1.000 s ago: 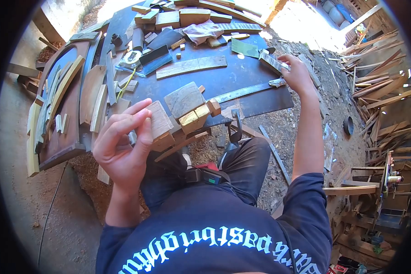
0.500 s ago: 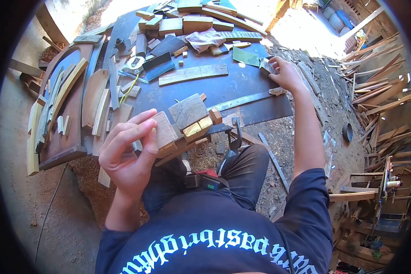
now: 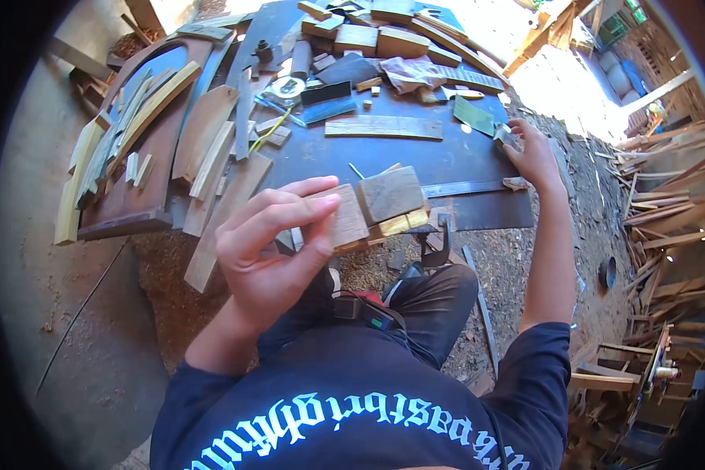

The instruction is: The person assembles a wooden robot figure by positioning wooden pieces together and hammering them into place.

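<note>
My left hand (image 3: 278,239) is closed, thumb and fingertips pinching the edge of a small wooden block (image 3: 350,218) near the front of the table. Right beside that block sits a second, greyish-brown wooden block (image 3: 392,194), with a pale yellow wood piece (image 3: 399,225) under its front side. At the table's right edge my right hand (image 3: 536,155) has its fingers closed round a small greyish block (image 3: 506,138), partly hidden by the fingers. A flat green sheet (image 3: 474,116) lies just left of it.
The dark table (image 3: 305,168) carries a wooden strip (image 3: 384,128), a metal ruler (image 3: 466,188), a tape measure (image 3: 288,88) and piled offcuts at the back. A clamp (image 3: 439,243) hangs at the front edge. A curved wooden panel (image 3: 125,223) stands left; scrap wood (image 3: 662,211) fills the right.
The whole view has shifted, so table and hands appear farther right. Both hands stay at their blocks; the right hand's fingers sit more over the greyish block.
</note>
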A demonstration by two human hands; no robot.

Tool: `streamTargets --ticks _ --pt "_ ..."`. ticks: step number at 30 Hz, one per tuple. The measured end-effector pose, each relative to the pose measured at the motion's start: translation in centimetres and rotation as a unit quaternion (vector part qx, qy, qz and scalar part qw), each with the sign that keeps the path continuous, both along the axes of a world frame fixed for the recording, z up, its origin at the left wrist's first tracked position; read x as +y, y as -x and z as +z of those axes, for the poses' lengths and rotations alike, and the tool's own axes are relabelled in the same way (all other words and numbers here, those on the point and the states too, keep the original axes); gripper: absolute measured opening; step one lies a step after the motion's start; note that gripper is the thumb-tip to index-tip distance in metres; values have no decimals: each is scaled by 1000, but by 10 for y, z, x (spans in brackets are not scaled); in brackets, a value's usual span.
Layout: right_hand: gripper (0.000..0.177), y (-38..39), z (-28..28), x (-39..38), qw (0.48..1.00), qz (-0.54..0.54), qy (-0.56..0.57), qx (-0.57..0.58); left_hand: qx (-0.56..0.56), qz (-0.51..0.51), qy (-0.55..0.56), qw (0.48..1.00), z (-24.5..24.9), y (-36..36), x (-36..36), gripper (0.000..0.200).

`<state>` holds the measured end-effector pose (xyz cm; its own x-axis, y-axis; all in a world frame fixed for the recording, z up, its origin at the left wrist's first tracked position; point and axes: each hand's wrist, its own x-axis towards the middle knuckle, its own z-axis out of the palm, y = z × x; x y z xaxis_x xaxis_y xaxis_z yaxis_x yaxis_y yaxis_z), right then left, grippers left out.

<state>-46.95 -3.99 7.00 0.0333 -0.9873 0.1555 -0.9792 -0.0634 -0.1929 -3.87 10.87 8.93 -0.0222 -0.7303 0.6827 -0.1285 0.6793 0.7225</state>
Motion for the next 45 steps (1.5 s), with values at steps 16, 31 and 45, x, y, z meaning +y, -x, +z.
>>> streamTargets --ticks 16,31,45 --pt "16 -140 31 29 915 281 -289 11 -31 -26 4 999 4 -7 -3 32" --pt "9 -94 -11 80 928 303 -181 -122 -15 20 6 1000 -1 4 0 25" --pt "42 42 -9 -250 998 -37 -48 -36 -64 19 -26 997 11 -3 7 28"
